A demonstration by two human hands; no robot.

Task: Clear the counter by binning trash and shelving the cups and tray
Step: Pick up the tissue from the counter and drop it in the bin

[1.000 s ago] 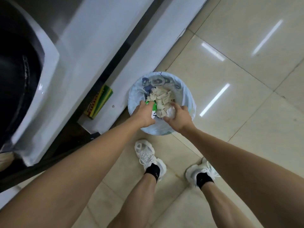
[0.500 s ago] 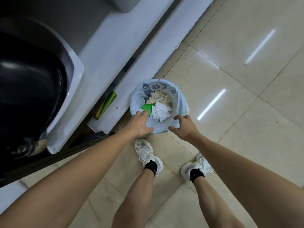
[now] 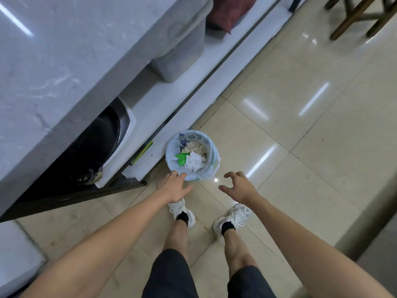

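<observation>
A small round bin (image 3: pixel 212 160) with a pale blue liner stands on the tiled floor beside the counter base. Inside it lie crumpled white paper (image 3: pixel 195 161), a green wrapper (image 3: pixel 181 158) and beige tissue (image 3: pixel 194 147). My left hand (image 3: pixel 174 186) hovers just short of the bin's near rim, empty, fingers spread. Off to the near right of the bin, my right hand (image 3: pixel 237 186) is also empty, its fingers curled apart. The grey marble counter (image 3: pixel 64 61) fills the upper left; no cups or tray are in view.
Under the counter, a white shelf (image 3: pixel 163 97) holds a grey plastic container (image 3: pixel 180 48), a dark round appliance (image 3: pixel 96 143) and a dark red cushion (image 3: pixel 229 14). A green-yellow box (image 3: pixel 142 152) sits at the shelf edge. Wooden stool legs (image 3: pixel 354 16) stand at the top right.
Both hands let go of the trash in the bin and drew back toward me. The white paper and green wrapper now lie in the bin. The view rose, showing the counter.
</observation>
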